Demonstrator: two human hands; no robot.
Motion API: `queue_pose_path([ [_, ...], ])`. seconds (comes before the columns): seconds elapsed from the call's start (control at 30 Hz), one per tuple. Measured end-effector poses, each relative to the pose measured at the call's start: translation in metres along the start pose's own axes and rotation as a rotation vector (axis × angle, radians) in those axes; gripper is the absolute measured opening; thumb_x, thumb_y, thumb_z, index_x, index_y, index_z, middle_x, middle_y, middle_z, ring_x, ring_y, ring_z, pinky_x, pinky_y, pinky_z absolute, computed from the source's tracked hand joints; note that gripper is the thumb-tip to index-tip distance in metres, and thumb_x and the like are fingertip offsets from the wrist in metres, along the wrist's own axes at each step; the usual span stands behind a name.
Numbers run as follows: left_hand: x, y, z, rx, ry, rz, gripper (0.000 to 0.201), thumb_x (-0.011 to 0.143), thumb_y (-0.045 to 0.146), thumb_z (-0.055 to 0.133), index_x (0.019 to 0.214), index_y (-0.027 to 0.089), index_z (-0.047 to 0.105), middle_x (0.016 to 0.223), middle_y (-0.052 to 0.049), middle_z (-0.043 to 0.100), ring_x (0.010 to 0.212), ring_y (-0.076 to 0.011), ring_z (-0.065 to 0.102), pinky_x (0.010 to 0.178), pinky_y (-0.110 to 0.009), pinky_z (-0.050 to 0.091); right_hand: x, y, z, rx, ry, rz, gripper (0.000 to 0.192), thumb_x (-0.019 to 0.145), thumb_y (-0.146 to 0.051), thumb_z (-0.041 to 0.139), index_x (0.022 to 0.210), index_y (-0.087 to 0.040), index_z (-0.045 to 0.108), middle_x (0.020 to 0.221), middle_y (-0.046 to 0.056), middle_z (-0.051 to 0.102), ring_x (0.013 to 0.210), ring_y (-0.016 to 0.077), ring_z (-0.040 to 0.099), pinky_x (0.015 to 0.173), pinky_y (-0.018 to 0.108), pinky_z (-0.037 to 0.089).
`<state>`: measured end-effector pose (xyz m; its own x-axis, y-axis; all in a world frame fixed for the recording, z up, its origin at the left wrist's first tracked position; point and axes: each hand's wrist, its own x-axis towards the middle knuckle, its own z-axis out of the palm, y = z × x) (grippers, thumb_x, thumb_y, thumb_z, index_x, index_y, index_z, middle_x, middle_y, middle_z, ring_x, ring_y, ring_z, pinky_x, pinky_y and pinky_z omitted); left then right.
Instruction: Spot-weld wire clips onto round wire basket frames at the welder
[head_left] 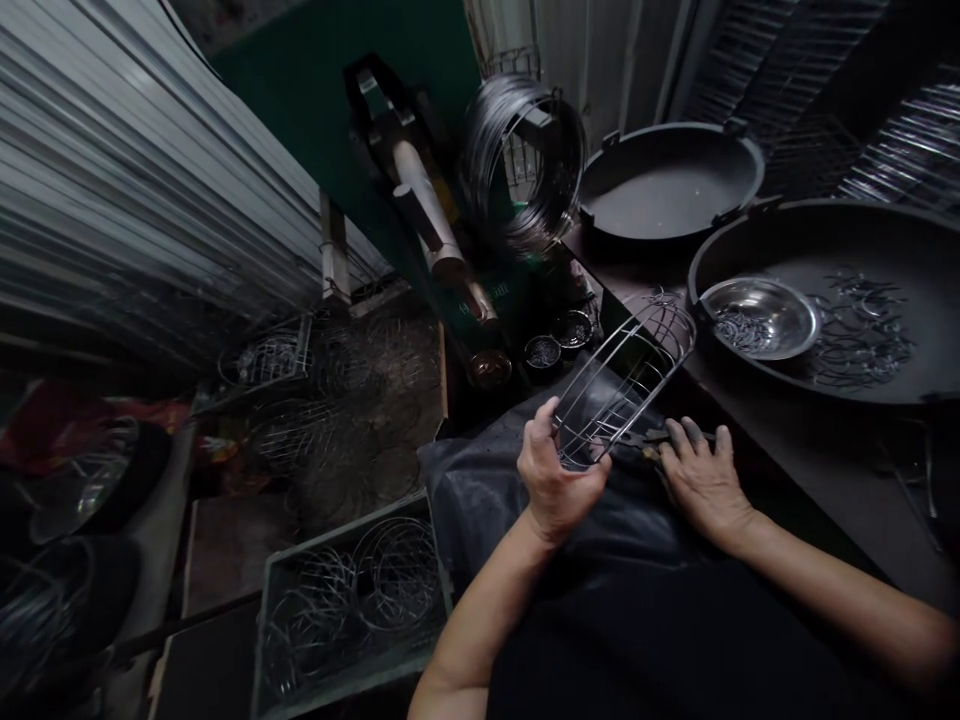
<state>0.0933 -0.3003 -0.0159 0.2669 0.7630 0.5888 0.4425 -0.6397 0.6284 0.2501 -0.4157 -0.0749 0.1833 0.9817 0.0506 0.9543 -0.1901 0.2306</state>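
My left hand (556,475) grips the near end of a round wire cage frame (626,378), made of rings and straight rods, tilted away toward the upper right. My right hand (701,472) rests just right of the frame's near end, fingers closed over a small dark plier-like tool (651,441) that touches the wire. Both hands work above a dark cloth (480,500) on my lap.
A large dark pan (847,390) on the right holds a steel bowl (761,318) of small clips and loose wire rings. Another dark pan (667,185) and a wire coil (525,160) lie behind. A crate of wire rings (352,600) sits lower left, finished cages beyond.
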Motion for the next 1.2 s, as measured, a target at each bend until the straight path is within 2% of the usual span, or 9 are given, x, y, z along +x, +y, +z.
queue_pose_path([
  [0.17,-0.001,0.003,0.000,0.023,-0.001,0.004,0.072,0.062,0.023,0.067,0.129,0.015,0.040,0.106,-0.010,0.060,0.086,-0.0178,0.061,0.074,-0.029,0.054,0.006,-0.001,-0.004,-0.031,-0.006,-0.020,0.029,0.084,-0.012,0.044,0.103,-0.009,0.066,0.128,0.021,0.053,0.119,0.0378,0.043,0.095,0.064,0.026],
  [0.37,-0.002,0.004,0.000,0.076,0.076,0.015,0.066,0.066,0.026,0.067,0.126,0.015,0.042,0.104,-0.010,0.060,0.082,-0.0166,0.061,0.071,-0.028,0.054,0.011,-0.002,-0.006,-0.073,-0.014,-0.011,0.027,0.084,-0.013,0.045,0.100,-0.010,0.066,0.125,0.020,0.055,0.115,0.0349,0.046,0.095,0.063,0.028],
  [0.57,-0.003,0.006,-0.001,0.060,0.058,0.041,0.066,0.067,0.027,0.066,0.127,0.015,0.041,0.104,-0.010,0.060,0.082,-0.0166,0.062,0.071,-0.028,0.054,0.020,-0.005,-0.010,-0.060,0.003,-0.045,0.027,0.083,-0.014,0.046,0.099,-0.009,0.066,0.123,0.021,0.056,0.113,0.0360,0.046,0.095,0.063,0.027],
  [0.7,-0.005,0.003,0.000,0.096,0.089,0.055,0.066,0.067,0.026,0.067,0.126,0.014,0.042,0.099,-0.010,0.061,0.079,-0.0166,0.062,0.068,-0.028,0.053,0.027,-0.007,-0.007,-0.057,0.008,-0.058,0.027,0.084,-0.013,0.044,0.098,-0.010,0.066,0.122,0.020,0.056,0.110,0.0351,0.047,0.095,0.062,0.026],
  [0.83,-0.002,0.002,-0.002,0.109,0.104,0.088,0.066,0.066,0.025,0.068,0.126,0.014,0.042,0.096,-0.009,0.062,0.075,-0.0160,0.061,0.066,-0.027,0.053,0.038,-0.008,-0.006,-0.015,0.005,-0.071,0.027,0.088,-0.013,0.039,0.091,-0.012,0.066,0.115,0.019,0.059,0.101,0.0318,0.050,0.092,0.052,0.031],
  [1.0,0.009,-0.001,-0.007,0.131,0.131,0.078,0.066,0.066,0.025,0.068,0.127,0.015,0.042,0.103,-0.010,0.060,0.080,-0.0166,0.060,0.068,-0.028,0.054,0.056,-0.004,-0.010,0.105,-0.015,-0.154,0.026,0.089,-0.013,0.040,0.091,-0.012,0.065,0.113,0.021,0.058,0.093,0.0294,0.051,0.077,0.039,0.035],
  [1.2,0.030,-0.006,-0.015,0.135,0.186,0.053,0.070,0.065,0.023,0.067,0.129,0.016,0.041,0.109,-0.010,0.059,0.091,-0.0182,0.061,0.078,-0.029,0.053,0.081,0.003,-0.014,0.150,0.144,-0.286,0.023,0.086,-0.013,0.042,0.099,-0.009,0.061,0.109,0.019,0.060,0.091,0.0275,0.052,0.074,0.035,0.032],
])
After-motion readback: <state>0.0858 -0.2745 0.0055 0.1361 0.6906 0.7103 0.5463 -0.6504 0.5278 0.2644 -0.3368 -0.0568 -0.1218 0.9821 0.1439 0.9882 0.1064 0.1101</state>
